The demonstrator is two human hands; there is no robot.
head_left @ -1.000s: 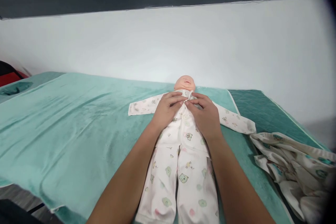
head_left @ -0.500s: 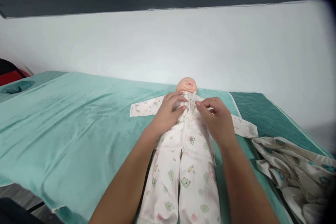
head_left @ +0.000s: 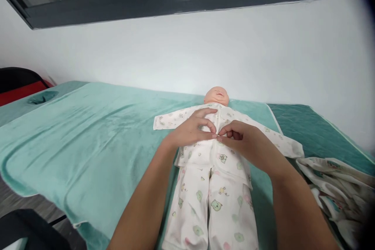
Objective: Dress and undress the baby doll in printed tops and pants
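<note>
A baby doll lies on its back, dressed in a white patterned top and matching trousers. Its sleeves stretch out to both sides. My left hand rests on the chest, thumb and index finger pinching the top's front edge at the middle. Against its fingertips, my right hand pinches the same front opening from the other side, its other fingers curled. The small part of cloth between the fingertips is mostly hidden.
A light green cover lies under the doll, with a darker green mat at the right. Crumpled patterned cloth lies at the right edge. Behind stands a white wall. A red and black object is at far left.
Both hands have moved down from the collar to mid-chest, and their fingertips have come together. The top's neck now shows closed. The view has shifted slightly.
</note>
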